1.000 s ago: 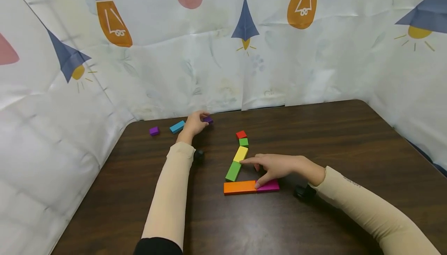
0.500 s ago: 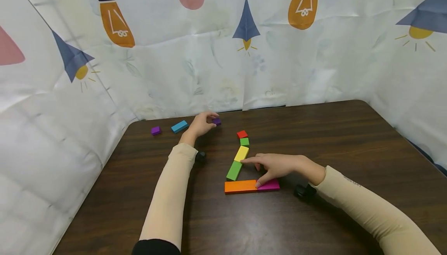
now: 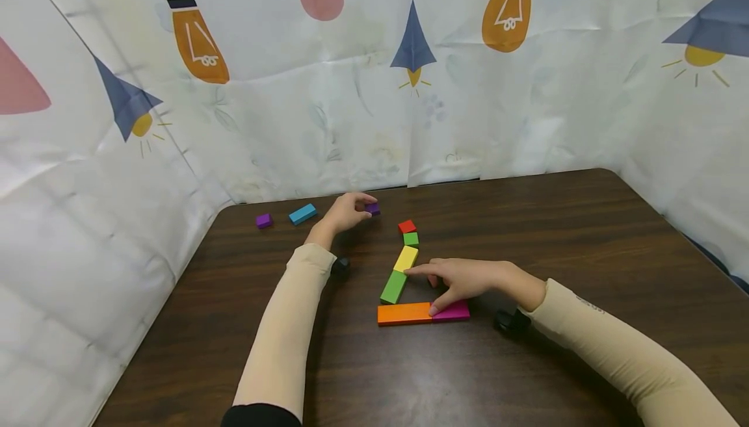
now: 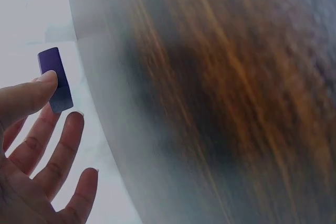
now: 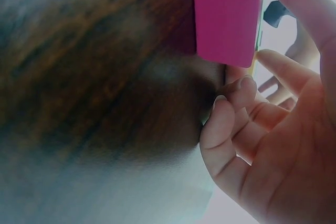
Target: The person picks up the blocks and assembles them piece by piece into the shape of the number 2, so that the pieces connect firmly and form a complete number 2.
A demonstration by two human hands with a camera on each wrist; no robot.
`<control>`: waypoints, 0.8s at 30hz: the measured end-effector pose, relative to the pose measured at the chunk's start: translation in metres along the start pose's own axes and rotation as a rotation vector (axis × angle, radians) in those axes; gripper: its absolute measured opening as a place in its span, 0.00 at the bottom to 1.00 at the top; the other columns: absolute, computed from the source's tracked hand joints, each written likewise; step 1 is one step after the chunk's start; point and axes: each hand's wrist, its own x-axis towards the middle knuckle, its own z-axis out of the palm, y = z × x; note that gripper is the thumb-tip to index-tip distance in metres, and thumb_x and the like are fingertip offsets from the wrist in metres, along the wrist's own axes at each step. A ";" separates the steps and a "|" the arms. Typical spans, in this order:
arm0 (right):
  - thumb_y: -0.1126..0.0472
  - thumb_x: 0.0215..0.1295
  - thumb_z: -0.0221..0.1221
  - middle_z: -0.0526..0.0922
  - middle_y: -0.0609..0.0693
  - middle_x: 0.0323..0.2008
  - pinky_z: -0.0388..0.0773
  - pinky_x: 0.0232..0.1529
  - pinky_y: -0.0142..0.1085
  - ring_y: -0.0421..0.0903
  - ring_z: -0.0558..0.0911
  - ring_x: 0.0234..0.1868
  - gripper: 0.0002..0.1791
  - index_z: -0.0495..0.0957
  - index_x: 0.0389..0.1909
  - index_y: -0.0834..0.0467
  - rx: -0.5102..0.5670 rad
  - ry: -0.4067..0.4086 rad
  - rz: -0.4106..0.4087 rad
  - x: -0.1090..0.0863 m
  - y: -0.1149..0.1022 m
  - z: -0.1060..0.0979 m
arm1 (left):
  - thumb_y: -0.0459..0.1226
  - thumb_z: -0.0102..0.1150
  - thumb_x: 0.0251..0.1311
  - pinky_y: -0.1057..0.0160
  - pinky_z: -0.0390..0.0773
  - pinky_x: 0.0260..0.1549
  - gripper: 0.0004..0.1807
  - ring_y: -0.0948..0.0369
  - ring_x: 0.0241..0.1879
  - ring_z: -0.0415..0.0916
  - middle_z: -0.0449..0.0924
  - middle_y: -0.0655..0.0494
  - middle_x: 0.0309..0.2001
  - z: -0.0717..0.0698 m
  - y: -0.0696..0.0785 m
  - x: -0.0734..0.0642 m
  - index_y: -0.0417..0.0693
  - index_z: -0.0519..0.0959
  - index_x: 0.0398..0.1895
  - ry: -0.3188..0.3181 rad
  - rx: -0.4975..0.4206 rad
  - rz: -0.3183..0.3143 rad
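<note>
At the far side of the table, my left hand pinches a small dark purple block between thumb and fingertips. In the head view this block shows just past the fingers. My right hand rests low over the row of blocks. Its index fingertip touches where a yellow block meets a green block. The thumb rests where an orange block joins a magenta block, seen close in the right wrist view. Its other fingers are curled under, touching the tabletop.
A small green block and a red block continue the line beyond the yellow one. At the back left lie a purple block and a blue block. A patterned white curtain borders the dark wooden table.
My left hand has moved right along the far side with the purple block, closer to the red block. The right hand has stayed in place.
</note>
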 end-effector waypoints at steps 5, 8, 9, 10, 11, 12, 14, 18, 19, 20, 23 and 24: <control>0.48 0.64 0.71 0.71 0.47 0.44 0.70 0.42 0.38 0.43 0.71 0.43 0.45 0.61 0.79 0.50 0.016 -0.001 0.005 0.000 0.000 0.001 | 0.32 0.60 0.72 0.51 0.77 0.53 0.20 0.48 0.55 0.76 0.80 0.42 0.58 0.002 0.004 0.000 0.41 0.79 0.65 -0.008 0.014 0.011; 0.48 0.64 0.71 0.71 0.47 0.44 0.70 0.42 0.38 0.43 0.71 0.43 0.45 0.61 0.79 0.50 0.017 0.001 0.008 0.000 0.000 0.001 | 0.32 0.60 0.71 0.51 0.77 0.53 0.20 0.48 0.55 0.76 0.80 0.42 0.58 0.004 0.006 0.001 0.42 0.79 0.65 -0.008 0.021 0.023; 0.49 0.64 0.71 0.71 0.47 0.44 0.70 0.42 0.38 0.43 0.71 0.43 0.45 0.61 0.79 0.50 0.015 0.002 0.008 0.000 0.000 0.001 | 0.32 0.60 0.71 0.50 0.77 0.54 0.20 0.48 0.55 0.76 0.80 0.42 0.58 0.004 0.006 0.001 0.42 0.79 0.64 -0.009 0.025 0.028; 0.49 0.64 0.71 0.71 0.47 0.44 0.70 0.42 0.38 0.43 0.71 0.43 0.45 0.61 0.79 0.50 0.012 0.003 0.007 0.000 0.000 0.001 | 0.32 0.60 0.71 0.50 0.77 0.54 0.20 0.47 0.56 0.76 0.79 0.42 0.59 0.005 0.007 0.002 0.42 0.79 0.64 -0.012 0.028 0.030; 0.48 0.64 0.71 0.71 0.47 0.43 0.70 0.42 0.37 0.43 0.71 0.43 0.45 0.61 0.79 0.50 0.008 0.003 0.007 0.001 0.001 0.001 | 0.32 0.60 0.71 0.50 0.77 0.55 0.20 0.47 0.56 0.76 0.79 0.42 0.59 0.006 0.007 0.002 0.42 0.79 0.64 -0.015 0.031 0.031; 0.48 0.64 0.71 0.71 0.47 0.43 0.70 0.42 0.37 0.43 0.71 0.43 0.45 0.61 0.79 0.50 0.005 0.004 0.007 0.001 0.001 0.001 | 0.32 0.60 0.71 0.50 0.76 0.55 0.20 0.47 0.57 0.76 0.79 0.43 0.60 0.006 0.008 0.002 0.43 0.79 0.64 -0.017 0.030 0.030; 0.48 0.64 0.71 0.71 0.46 0.43 0.70 0.42 0.37 0.43 0.71 0.43 0.45 0.61 0.79 0.50 0.001 0.003 0.008 0.000 0.001 0.001 | 0.32 0.60 0.71 0.49 0.76 0.56 0.19 0.47 0.57 0.76 0.79 0.43 0.60 0.007 0.009 0.003 0.43 0.79 0.64 -0.018 0.028 0.033; 0.48 0.64 0.71 0.71 0.47 0.44 0.70 0.42 0.38 0.43 0.71 0.43 0.45 0.61 0.79 0.50 0.005 0.004 0.009 0.000 0.001 0.000 | 0.31 0.60 0.71 0.50 0.77 0.55 0.19 0.47 0.57 0.76 0.79 0.43 0.60 0.009 0.011 0.002 0.44 0.80 0.64 -0.019 0.026 0.039; 0.48 0.64 0.71 0.71 0.47 0.43 0.70 0.42 0.38 0.43 0.71 0.43 0.45 0.61 0.79 0.50 0.005 0.004 0.010 0.000 0.001 0.000 | 0.31 0.60 0.71 0.50 0.77 0.54 0.19 0.47 0.56 0.77 0.79 0.43 0.60 0.009 0.011 0.002 0.44 0.80 0.64 -0.024 0.029 0.043; 0.48 0.64 0.71 0.71 0.47 0.43 0.70 0.42 0.38 0.43 0.71 0.43 0.45 0.61 0.79 0.50 0.006 0.004 0.010 0.000 0.001 0.000 | 0.31 0.60 0.71 0.50 0.78 0.54 0.19 0.47 0.56 0.77 0.79 0.43 0.60 0.009 0.012 0.002 0.44 0.80 0.64 -0.029 0.032 0.045; 0.48 0.64 0.71 0.71 0.47 0.43 0.70 0.41 0.37 0.44 0.71 0.42 0.45 0.61 0.79 0.50 0.005 0.004 0.008 0.000 0.001 0.000 | 0.31 0.60 0.71 0.51 0.78 0.54 0.19 0.47 0.56 0.77 0.78 0.43 0.61 0.011 0.014 0.003 0.44 0.80 0.64 -0.050 0.047 0.054; 0.48 0.64 0.71 0.71 0.47 0.43 0.70 0.41 0.37 0.44 0.71 0.42 0.45 0.61 0.79 0.50 0.004 0.004 0.007 0.000 0.001 0.001 | 0.31 0.60 0.71 0.51 0.78 0.54 0.19 0.47 0.56 0.77 0.78 0.44 0.61 0.011 0.015 0.003 0.44 0.80 0.64 -0.055 0.051 0.056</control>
